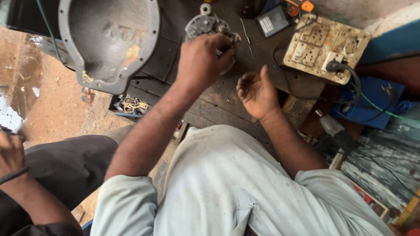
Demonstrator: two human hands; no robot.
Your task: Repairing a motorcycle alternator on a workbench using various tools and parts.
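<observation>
1. The round metal assembly [205, 27] I am working on sits on the dark wooden bench [218, 102], near its far edge, straight ahead of me. It looks like a small motor or alternator part with a pale grey face and little fittings around its rim; much of it is hidden behind my hand, so I cannot tell how far it is taken apart.
2. My left hand [204, 59] is curled down over the near side of that assembly, fingers bunched together as if gripping or turning something on it. What exactly they pinch is hidden under the knuckles.
3. My right hand [256, 89] hovers just beside it, palm up, fingers loosely spread and empty, touching nothing I can see.
4. By my judgement the work is mid-way: the part is on the bench with a hand on it, nothing looks finished or set aside, and loose thin rods [246, 32] lie on the bench beside it.
5. Further out, a big grey cast housing [109, 41] rests at the left end of the bench, open side towards me.
6. To the right is a grimy cream switchboard [323, 46] with a black plug [334, 66] in it, and a small dark meter [273, 19] behind it.
7. A box of small tools [131, 106] sits below the bench edge.
8. Another person's hand [11, 153] shows at the far left, apart from mine.
</observation>
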